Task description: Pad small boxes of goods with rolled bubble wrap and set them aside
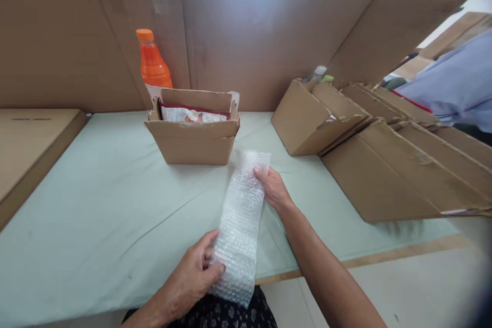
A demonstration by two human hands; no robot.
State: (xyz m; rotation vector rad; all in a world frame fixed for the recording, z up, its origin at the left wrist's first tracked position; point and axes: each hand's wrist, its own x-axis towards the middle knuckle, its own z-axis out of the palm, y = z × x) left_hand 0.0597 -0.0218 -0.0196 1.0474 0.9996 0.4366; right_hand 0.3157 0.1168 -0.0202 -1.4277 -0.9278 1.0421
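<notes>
A long strip of clear bubble wrap [241, 215] slants over the table's front edge, its near end hanging above my lap. My left hand [198, 271] pinches its lower left side between thumb and fingers. Higher up, my right hand [272, 187] grips the right edge, thumb on top and fingers behind. Just beyond the far end of the wrap stands an open cardboard box [194, 141], with a red and white printed packet [194, 115] inside.
Behind the box stands an orange bottle [154, 64]. Several cardboard boxes [400, 179] line the right side, and a flat carton [34, 138] lies at left. A tall cardboard panel [269, 36] closes the back. Another person's sleeve [457, 82] shows at far right.
</notes>
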